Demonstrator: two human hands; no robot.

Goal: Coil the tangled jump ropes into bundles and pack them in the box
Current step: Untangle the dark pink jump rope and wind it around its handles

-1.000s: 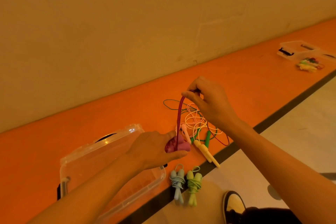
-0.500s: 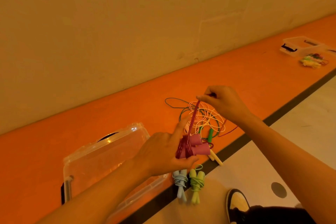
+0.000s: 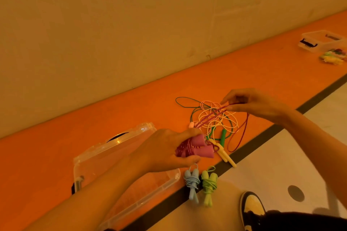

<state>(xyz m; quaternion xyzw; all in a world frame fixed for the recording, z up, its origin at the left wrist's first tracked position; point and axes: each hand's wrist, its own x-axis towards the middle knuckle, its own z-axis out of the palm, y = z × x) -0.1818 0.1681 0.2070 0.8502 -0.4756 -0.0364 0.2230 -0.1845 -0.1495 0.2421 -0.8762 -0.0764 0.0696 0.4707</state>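
Note:
My left hand grips the two pink handles of a red jump rope together with several loops of its cord. My right hand pinches the red cord further along and holds it stretched to the right above a tangle of pink, green and yellow ropes on the orange floor. A clear plastic box lies open under my left forearm. In front of the box lie two coiled bundles, a blue rope and a light green rope.
A wall runs along the far side of the orange strip. A dark line borders the strip toward me. Another clear box and a small pile of ropes lie far right. My shoe is at the bottom.
My right hand has moved right and down, drawing the red cord out sideways instead of upward. My left hand has turned, so the pink handles now point to the right.

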